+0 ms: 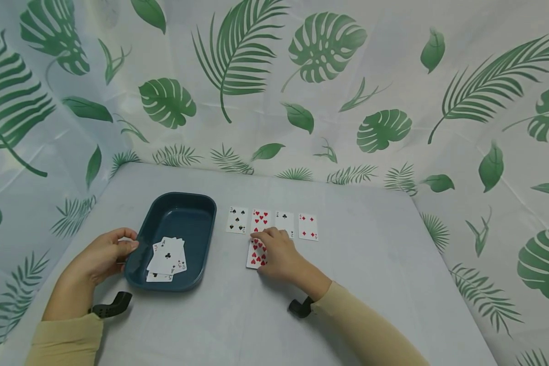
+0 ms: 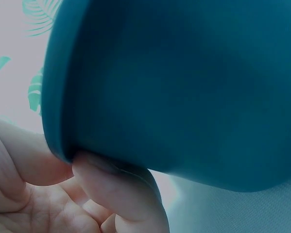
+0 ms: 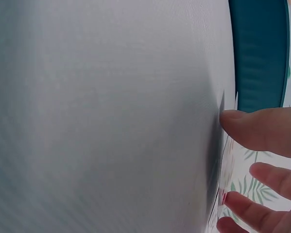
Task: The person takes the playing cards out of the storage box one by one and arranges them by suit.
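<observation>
My left hand (image 1: 102, 254) grips the left rim of a dark blue tray (image 1: 185, 218); in the left wrist view, thumb and finger pinch the tray's edge (image 2: 60, 111). Several playing cards (image 1: 166, 256) lie in a loose pile in the tray's near half, a club card on top. To the right, my right hand (image 1: 281, 256) holds a red heart playing card (image 1: 255, 258) by its edges, thumb at the near edge and fingers at the far one. That card is close over the table, just below a heart card (image 1: 261, 216) in a row, whose lower part the fingers cover.
The row also has a spade card (image 1: 237, 220), a club card (image 1: 283, 218) partly behind the right hand, and a diamond card (image 1: 308, 226) at its right end. A white cloth covers the table (image 1: 370, 264). Leaf-printed curtains (image 1: 329, 101) enclose the back and sides.
</observation>
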The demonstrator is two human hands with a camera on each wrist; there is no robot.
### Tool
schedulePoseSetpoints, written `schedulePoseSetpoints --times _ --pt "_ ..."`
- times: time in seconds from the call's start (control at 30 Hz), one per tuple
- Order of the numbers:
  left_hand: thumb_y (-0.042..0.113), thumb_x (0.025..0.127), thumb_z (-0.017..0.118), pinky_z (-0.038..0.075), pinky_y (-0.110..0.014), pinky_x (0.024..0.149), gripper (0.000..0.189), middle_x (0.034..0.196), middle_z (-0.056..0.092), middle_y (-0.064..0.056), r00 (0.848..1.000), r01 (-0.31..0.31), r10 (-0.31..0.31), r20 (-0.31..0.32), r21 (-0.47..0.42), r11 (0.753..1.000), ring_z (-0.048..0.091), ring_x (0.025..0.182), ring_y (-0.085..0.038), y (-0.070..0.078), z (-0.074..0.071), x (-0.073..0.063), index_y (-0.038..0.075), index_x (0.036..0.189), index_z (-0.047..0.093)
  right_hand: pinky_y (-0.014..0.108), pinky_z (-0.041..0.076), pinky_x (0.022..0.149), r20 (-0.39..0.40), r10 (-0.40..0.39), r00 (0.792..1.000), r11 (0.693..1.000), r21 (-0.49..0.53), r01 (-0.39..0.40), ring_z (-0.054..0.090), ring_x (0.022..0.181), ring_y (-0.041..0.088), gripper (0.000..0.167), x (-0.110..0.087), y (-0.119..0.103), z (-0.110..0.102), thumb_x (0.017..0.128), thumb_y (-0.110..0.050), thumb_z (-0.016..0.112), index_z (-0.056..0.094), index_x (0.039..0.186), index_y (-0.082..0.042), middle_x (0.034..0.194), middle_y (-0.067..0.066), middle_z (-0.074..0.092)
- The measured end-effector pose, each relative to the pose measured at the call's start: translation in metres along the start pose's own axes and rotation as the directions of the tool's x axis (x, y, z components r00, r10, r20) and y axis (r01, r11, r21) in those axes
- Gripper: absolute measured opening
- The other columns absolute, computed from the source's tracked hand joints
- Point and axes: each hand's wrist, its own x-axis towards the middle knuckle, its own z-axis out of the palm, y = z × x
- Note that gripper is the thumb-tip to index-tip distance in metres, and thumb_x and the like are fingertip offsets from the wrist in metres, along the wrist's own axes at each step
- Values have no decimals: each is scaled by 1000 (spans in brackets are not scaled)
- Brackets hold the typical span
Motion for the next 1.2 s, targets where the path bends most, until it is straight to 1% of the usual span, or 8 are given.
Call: schedulePoseSetpoints --times 0.17,0.3,0.53,0.7,0.9,1.1,1.2 --pt "12 113 51 52 -31 64 18 86 68 7 1000 -7 7 3 -4 1000 62 74 -11 1 1 -1 0 125 46 59 42 116 13 -8 1000 1000 6 7 47 141 37 85 1 1 0 80 -16 93 55 155 -22 151 10 55" --pt "12 113 50 52 -31 63 18 86 68 8 1000 -7 7 1 0 1000 62 74 -11 0 0 0 0 126 46 61 43 114 11 -9 1000 1000 1 9 49 140 37 83 2 2 1 80 -16 93 55 154 -22 150 9 56" --pt "12 113 50 52 -31 64 17 87 68 8 1000 -4 4 -2 0 1000 62 74 -12 -1 0 0 1 125 46 59 45 107 3 -7 1000 1000 -17 7 50 137 37 81 2 3 3 80 -17 92 57 152 -23 147 7 59" --pt "12 113 50 52 -31 63 16 86 68 8 1000 -1 1 -1 -5 1000 62 74 -11 -1 0 0 1 124 47 59 45 105 4 -9 1000 1000 -15 9 50 136 37 80 2 4 3 80 -16 91 57 152 -22 146 7 59" --pt "13 113 50 51 -31 63 16 86 68 8 1000 -4 4 -3 -3 1000 62 73 -11 -1 0 1 2 124 47 61 43 110 7 24 1000 1000 4 -24 47 140 38 84 2 2 2 79 -18 93 55 154 -23 153 9 55" --pt "13 113 50 52 -31 63 17 86 68 8 1000 -1 1 -6 2 1000 63 73 -11 -1 0 1 1 125 46 62 42 114 -39 56 998 998 19 -55 44 144 39 88 5 2 2 79 -20 93 51 157 -22 161 9 49" --pt "12 113 50 52 -32 64 17 86 68 8 1000 -1 1 -5 1 1000 62 74 -11 -1 0 1 1 125 46 65 40 116 -49 61 997 998 21 -60 42 146 40 90 6 0 1 80 -21 93 50 159 -23 163 9 47"
